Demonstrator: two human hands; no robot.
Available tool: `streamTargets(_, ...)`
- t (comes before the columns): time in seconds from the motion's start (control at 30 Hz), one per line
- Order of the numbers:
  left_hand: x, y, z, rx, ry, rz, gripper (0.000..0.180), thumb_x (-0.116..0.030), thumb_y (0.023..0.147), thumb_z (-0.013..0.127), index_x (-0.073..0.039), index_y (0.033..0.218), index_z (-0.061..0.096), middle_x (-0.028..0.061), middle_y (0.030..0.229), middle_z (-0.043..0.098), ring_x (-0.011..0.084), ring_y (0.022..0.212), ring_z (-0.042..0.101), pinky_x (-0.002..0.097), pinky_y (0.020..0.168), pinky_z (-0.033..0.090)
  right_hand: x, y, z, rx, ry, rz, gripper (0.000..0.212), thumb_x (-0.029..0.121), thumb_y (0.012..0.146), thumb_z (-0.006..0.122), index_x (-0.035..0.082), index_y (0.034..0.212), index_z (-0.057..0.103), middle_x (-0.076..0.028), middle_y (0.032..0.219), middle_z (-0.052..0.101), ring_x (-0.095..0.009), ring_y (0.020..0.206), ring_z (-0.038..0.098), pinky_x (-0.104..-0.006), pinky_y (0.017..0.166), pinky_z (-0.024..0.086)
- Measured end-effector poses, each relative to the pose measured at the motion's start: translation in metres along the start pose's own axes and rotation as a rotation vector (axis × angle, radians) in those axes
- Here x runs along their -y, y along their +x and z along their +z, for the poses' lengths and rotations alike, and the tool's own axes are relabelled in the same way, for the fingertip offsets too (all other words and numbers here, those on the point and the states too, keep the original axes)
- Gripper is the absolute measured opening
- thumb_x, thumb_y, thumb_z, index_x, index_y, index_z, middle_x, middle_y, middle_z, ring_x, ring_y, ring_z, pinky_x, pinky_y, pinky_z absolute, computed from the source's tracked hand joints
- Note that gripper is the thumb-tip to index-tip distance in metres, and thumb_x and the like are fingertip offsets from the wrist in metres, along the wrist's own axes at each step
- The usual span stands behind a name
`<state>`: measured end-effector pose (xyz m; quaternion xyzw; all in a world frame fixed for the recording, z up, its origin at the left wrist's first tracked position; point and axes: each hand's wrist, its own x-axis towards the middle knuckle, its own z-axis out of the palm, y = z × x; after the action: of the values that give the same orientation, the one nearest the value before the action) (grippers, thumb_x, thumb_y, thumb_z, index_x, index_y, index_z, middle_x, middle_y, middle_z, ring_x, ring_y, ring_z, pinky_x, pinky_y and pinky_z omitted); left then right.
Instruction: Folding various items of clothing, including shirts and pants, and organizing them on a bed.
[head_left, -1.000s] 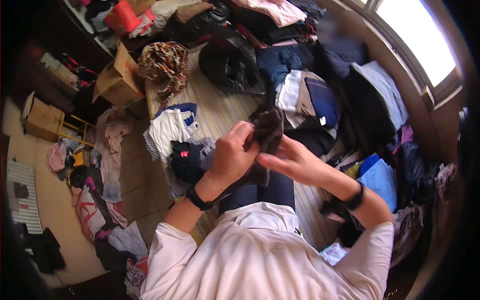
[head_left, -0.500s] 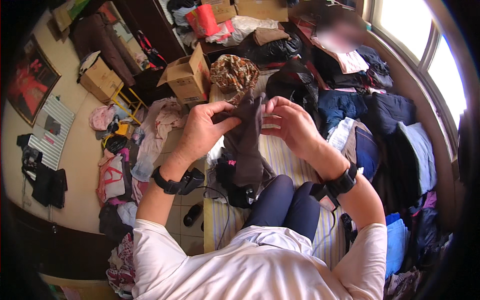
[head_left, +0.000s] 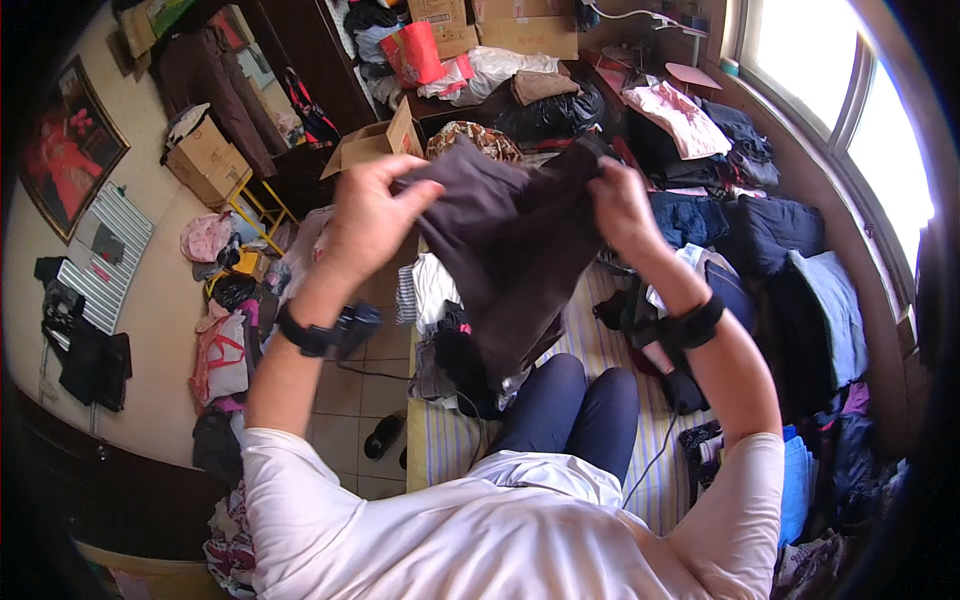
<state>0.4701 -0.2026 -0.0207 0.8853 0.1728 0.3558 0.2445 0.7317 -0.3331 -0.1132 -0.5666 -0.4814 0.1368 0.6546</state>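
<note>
Dark brown garment (head_left: 510, 250) held up at chest height, hanging over striped mat (head_left: 600, 340). Left hand (head_left: 370, 215) pinching upper left edge; right hand (head_left: 620, 205) pinching upper right edge. Clothing piles around; cardboard box (head_left: 375, 145) behind.

Bright daylight pours through the curved window (head_left: 840, 90) on the right, washing out the panes above a brown sill. Below it, a bed with a yellow-striped sheet (head_left: 600, 340) runs up the middle, heaped along its right side with folded dark and blue clothes (head_left: 790, 270). Over on the left, a cream wall (head_left: 140, 300) carries a framed picture (head_left: 75, 150) in reds. Pale floor tiles (head_left: 350, 400) show beside the bed, with a black shoe (head_left: 383, 436) lying on them. Open cardboard boxes (head_left: 375, 145) sit near a dark wooden wardrobe (head_left: 300, 60) at the far end, bags and clothing strewn about the floor.
</note>
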Motion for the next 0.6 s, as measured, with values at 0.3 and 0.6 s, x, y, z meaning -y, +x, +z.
streamTargets(0.3,0.014,0.030,-0.088,-0.188,0.207,0.013,0.012,-0.010,0.089,0.066,0.001,0.095,0.068,-0.0042,0.076,0.062,0.0054,0.070,0.054,0.0215,0.068,0.044,0.043,0.054,-0.101,-0.201,-0.641,-0.216,0.029,0.008,0.086,0.059,0.000,0.114,0.063,-0.015,0.104,0.068,-0.022,0.096,0.062,-0.0318,0.085,0.045)
streamTargets(0.6,0.023,0.053,-0.116,-0.332,0.071,0.136,0.020,-0.021,0.094,0.062,-0.002,0.098,0.066,-0.0039,0.080,0.063,0.0023,0.078,0.051,0.0220,0.074,0.044,0.089,0.054,-0.128,-0.186,-0.764,-0.336,0.028,0.023,0.095,0.055,-0.001,0.110,0.062,-0.022,0.095,0.065,-0.030,0.091,0.065,-0.0370,0.081,0.047)
